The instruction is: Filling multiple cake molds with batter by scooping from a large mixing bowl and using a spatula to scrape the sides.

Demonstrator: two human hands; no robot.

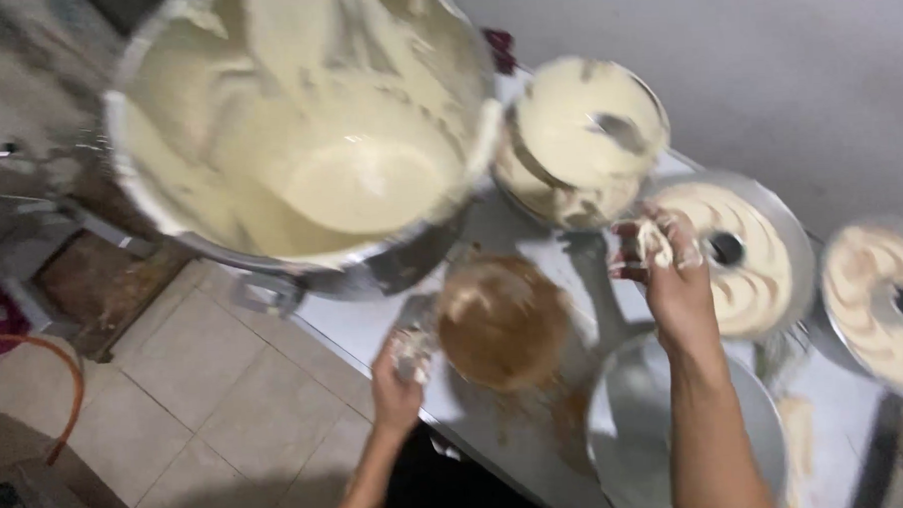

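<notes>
Fingers (407,354) of left hand (396,381) curled, batter-smeared, touching rim of brown batter bowl (502,322) just right of them; right hand (669,266) fingers pinch a batter lump, ring cake pan (747,259) just beside, big mixing bowl (302,119) above on table (518,432)

A baking kitchen: huge batter-coated mixing bowl (302,129), filled ring cake pans (742,249), tiled floor (207,413).
</notes>
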